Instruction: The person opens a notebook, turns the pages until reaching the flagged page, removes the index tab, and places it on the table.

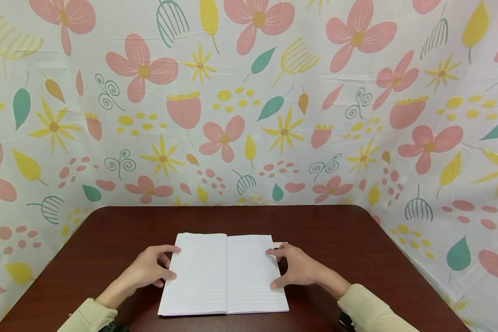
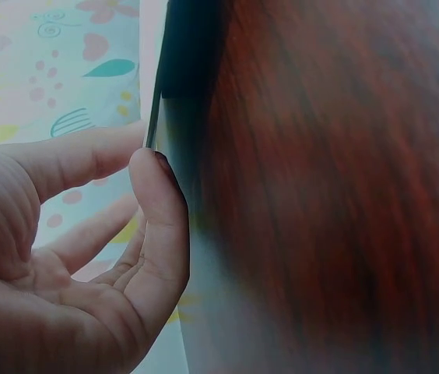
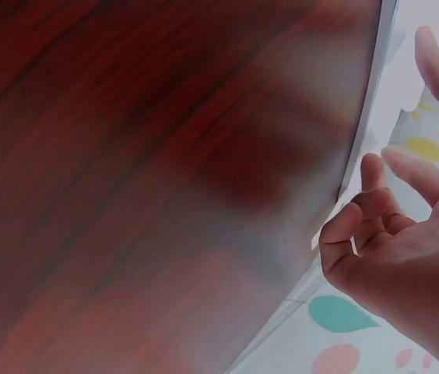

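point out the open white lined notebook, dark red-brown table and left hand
Open white lined notebook [image 1: 209,275]: head view, on left page
Dark red-brown table [image 1: 232,220]: head view, bare far surface
Left hand [image 1: 145,267]: head view, back of hand

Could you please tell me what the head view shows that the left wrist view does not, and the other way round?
Only the head view shows the right hand, the pale sleeves and the ruled pages of the open notebook.

Only the left wrist view shows the palm of the left hand, and the notebook nearly edge-on.

Both show the left hand at the notebook's edge, the dark reddish-brown table and the floral cloth.
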The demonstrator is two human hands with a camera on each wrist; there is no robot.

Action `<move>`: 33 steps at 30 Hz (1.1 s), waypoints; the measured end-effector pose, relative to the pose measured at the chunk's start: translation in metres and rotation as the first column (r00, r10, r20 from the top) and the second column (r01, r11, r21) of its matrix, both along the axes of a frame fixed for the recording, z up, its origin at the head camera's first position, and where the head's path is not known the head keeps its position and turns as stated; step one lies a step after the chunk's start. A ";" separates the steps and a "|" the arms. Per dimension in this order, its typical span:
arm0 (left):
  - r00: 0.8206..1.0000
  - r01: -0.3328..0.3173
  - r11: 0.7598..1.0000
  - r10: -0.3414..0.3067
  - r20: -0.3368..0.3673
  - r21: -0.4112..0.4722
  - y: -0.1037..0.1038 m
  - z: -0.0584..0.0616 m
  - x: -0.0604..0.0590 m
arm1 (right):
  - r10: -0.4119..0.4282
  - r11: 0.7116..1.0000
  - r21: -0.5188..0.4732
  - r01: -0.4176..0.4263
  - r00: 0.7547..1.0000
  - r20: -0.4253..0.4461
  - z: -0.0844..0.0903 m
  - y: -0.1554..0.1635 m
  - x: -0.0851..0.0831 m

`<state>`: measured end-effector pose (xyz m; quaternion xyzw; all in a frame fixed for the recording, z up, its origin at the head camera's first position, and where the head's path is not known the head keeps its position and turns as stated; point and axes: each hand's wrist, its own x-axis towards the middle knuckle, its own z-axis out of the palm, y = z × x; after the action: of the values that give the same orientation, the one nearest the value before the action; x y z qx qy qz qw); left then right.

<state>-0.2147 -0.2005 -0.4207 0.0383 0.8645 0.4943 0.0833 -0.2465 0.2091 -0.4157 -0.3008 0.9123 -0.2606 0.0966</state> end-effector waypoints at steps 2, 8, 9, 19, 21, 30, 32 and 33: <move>1.000 -0.004 1.000 0.004 0.003 -0.001 0.000 0.000 0.000 | -0.001 1.000 0.004 0.001 1.000 0.017 -0.001 0.003 0.000; 1.000 -0.001 1.000 0.001 0.011 -0.004 -0.001 -0.001 -0.001 | 0.006 1.000 -0.011 -0.005 0.999 0.042 -0.004 0.006 0.001; 1.000 0.001 1.000 -0.001 0.011 -0.003 -0.001 -0.001 0.000 | 0.009 1.000 -0.014 -0.008 0.999 0.042 -0.004 0.006 0.001; 1.000 0.008 1.000 -0.008 0.003 -0.013 0.000 0.001 0.001 | 0.021 1.000 -0.004 -0.021 0.999 0.031 -0.004 0.003 0.001; 1.000 0.006 1.000 -0.006 0.006 -0.014 0.000 0.001 0.001 | 0.025 1.000 -0.001 -0.025 0.999 0.027 -0.004 0.002 0.001; 1.000 0.005 1.000 -0.005 0.002 -0.016 0.000 0.001 0.001 | 0.015 1.000 0.015 -0.015 0.999 0.033 -0.003 -0.003 0.000; 1.000 0.004 1.000 -0.004 0.005 -0.015 0.000 0.001 0.000 | 0.019 1.000 0.017 -0.020 0.999 0.029 -0.004 -0.004 0.000; 1.000 0.003 1.000 -0.003 0.007 -0.014 0.001 0.001 0.000 | 0.022 1.000 0.018 -0.022 0.999 0.024 -0.004 -0.005 0.000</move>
<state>-0.2145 -0.1999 -0.4199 0.0374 0.8676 0.4882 0.0874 -0.2464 0.2044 -0.4196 -0.3067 0.9101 -0.2548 0.1131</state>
